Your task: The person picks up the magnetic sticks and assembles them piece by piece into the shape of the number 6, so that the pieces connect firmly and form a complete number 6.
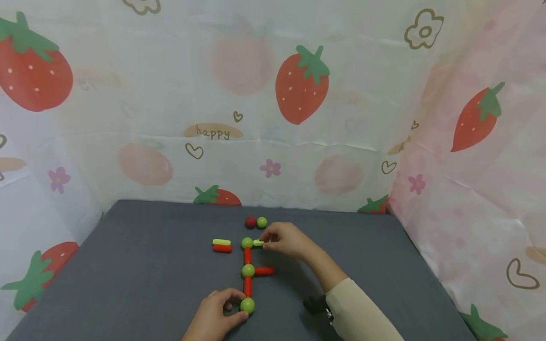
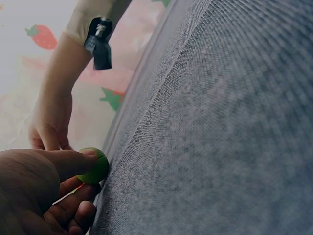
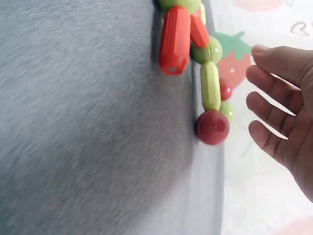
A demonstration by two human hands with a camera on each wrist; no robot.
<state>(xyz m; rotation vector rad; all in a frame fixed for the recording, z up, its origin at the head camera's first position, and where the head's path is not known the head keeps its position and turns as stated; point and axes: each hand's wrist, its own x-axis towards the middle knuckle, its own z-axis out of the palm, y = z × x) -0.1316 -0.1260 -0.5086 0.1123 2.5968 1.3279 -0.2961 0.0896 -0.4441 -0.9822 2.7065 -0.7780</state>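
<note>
Thumb and fingers of the left hand (image 1: 216, 313) pinch the near green ball (image 1: 247, 306), base of a joined chain on the grey table (image 1: 162, 274). Beyond it: near red rod (image 1: 248, 286), middle green ball (image 1: 248, 270) with a side red rod (image 1: 265, 271) jutting right, upper red rod (image 1: 247, 255), far green ball (image 1: 247, 243). From that last, a yellow rod (image 1: 258, 243) runs right to an end red ball (image 3: 212, 127), beside the right hand (image 1: 286, 240), its fingers loosely spread, holding nothing. Spare rods (image 1: 222, 246) lie left; loose red ball (image 1: 250, 222) and loose green ball (image 1: 262, 222) furthest back.

Risks, as judged: a right-hand knuckle could roll the loose pair; a sideways nudge on the yellow rod could swing or part the far joint; a left-hand tug could bend the whole spine.
</note>
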